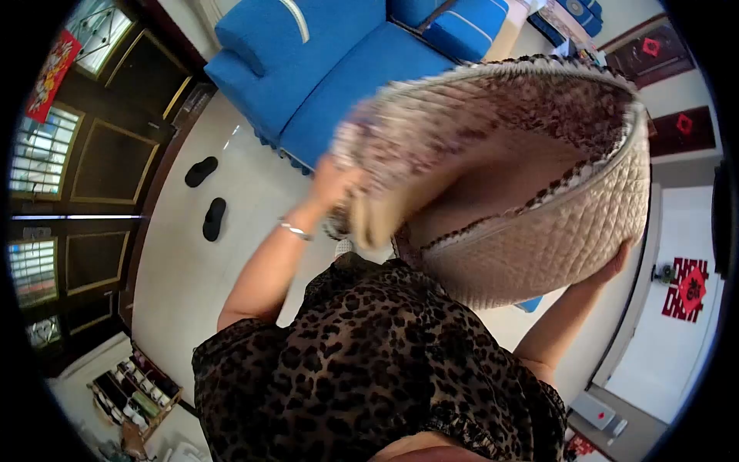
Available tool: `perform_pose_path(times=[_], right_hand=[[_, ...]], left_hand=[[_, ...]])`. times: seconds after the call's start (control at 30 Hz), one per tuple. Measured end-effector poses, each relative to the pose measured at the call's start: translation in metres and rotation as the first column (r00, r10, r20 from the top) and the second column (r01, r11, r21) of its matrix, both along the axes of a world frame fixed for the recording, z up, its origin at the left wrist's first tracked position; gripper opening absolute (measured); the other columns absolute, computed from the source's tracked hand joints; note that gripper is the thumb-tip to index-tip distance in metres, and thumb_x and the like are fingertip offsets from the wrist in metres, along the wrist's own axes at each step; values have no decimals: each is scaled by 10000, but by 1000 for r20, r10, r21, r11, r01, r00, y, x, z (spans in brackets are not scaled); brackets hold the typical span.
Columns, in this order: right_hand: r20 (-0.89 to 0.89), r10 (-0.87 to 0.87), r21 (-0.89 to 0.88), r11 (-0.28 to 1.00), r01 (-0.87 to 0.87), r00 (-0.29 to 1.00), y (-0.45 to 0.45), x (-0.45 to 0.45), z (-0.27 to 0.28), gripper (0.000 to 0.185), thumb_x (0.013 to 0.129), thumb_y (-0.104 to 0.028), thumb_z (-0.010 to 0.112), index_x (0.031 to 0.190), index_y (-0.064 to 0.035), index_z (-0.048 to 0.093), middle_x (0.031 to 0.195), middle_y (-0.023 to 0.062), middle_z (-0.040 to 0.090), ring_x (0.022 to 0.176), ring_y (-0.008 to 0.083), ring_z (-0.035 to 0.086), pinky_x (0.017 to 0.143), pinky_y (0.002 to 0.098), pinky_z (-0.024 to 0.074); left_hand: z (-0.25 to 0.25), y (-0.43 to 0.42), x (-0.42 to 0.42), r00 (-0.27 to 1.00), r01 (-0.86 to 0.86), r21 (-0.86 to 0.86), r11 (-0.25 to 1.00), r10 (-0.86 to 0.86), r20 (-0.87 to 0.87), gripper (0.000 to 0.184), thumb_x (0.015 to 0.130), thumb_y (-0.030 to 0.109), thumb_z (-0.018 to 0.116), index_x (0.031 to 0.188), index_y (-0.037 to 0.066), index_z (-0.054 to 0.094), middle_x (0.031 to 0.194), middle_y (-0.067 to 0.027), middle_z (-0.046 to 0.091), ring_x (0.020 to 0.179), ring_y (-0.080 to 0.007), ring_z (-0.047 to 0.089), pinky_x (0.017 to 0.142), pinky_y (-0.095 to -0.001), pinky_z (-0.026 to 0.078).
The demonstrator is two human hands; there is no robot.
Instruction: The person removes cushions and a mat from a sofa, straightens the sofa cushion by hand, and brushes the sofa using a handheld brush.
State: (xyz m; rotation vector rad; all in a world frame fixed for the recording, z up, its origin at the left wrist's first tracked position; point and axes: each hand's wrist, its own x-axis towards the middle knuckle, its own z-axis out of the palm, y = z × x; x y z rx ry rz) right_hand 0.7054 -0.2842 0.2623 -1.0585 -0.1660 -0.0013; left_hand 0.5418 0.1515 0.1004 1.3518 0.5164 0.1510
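A large quilted cover (554, 219) is held up in front of me, curled into a wide loop. Its outer side is plain beige with diamond stitching; a floral pattern and a ruffled, dark-and-white edge show on the other face. My left hand (336, 183), wearing a silver bangle, is closed on the cover's left end, which is blurred by motion. My right hand (614, 266) grips it low on the right side, with some fingers hidden against the fabric.
A blue sofa (339, 85) stands ahead, with more blue seating (466, 27) behind it. Two black slippers (202, 172) lie on the pale floor at left. Dark double doors (115, 162) line the left side, and a shoe rack (138, 393) stands at lower left.
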Motion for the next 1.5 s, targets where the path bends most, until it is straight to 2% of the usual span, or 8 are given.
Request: perform_pose_path(times=[0.23,0.67,0.73,0.83,0.97,1.3,1.4,1.5], right_hand=[[142,-77,-763,627,159,987,-39,45,-64,400,876,-249,670,1188,-10,596,1093,104,635,961,182,614,831,328,506],[8,-49,-738,674,39,999,-280,73,-32,338,852,-110,576,1161,27,581,1018,140,658,945,233,639,850,385,537],[-106,-101,-966,247,-78,989,-284,50,-67,326,848,-119,562,1138,27,590,1005,121,657,932,218,633,836,376,529],[-324,-173,-841,-398,-366,930,-293,30,-119,312,842,-131,542,1103,28,603,986,93,656,912,195,624,814,361,518],[-145,-92,-989,30,-143,985,-269,-1,-97,303,834,-148,515,1056,29,620,961,55,655,885,164,611,785,342,504],[-316,176,-591,732,-339,932,-4,-71,-61,1023,740,-397,756,1496,-61,154,1431,140,378,1286,273,412,1069,388,348],[-332,195,-829,406,-384,923,-10,-106,-117,1336,494,-146,936,1491,-33,55,1465,161,320,1351,290,334,1116,451,302],[-233,136,-655,710,-259,963,4,-133,-166,949,678,-159,801,1435,-15,247,1405,147,407,1297,294,407,1086,444,350]], left_hand=[[-19,98,-14,861,-497,-254,830,508,-25,261,884,191,582,1048,-12,590,1007,-122,613,920,-220,606,793,-359,516],[131,71,73,648,-634,-244,734,677,350,232,908,234,612,944,6,636,949,-84,613,904,-187,606,786,-354,506],[72,76,69,972,-202,336,920,229,-43,323,931,286,555,1022,-17,620,990,-178,626,934,-253,613,825,-390,486],[-53,74,64,670,734,648,201,-366,-646,404,884,232,594,1133,-84,565,1072,-237,637,968,-337,613,904,-430,443],[-12,29,74,992,112,36,993,-110,-61,288,906,154,591,1092,-66,610,1051,-154,667,966,-248,638,833,-360,489],[67,-262,116,682,723,-202,661,-634,364,228,923,244,588,1034,45,589,780,-31,634,662,-126,596,629,-280,509],[104,-269,102,616,669,187,719,-678,401,297,878,311,620,955,27,584,703,-96,621,647,-229,612,649,-374,502],[123,-273,85,362,694,564,448,-894,263,451,806,406,669,953,-10,578,722,-175,626,691,-365,614,703,-435,494]])
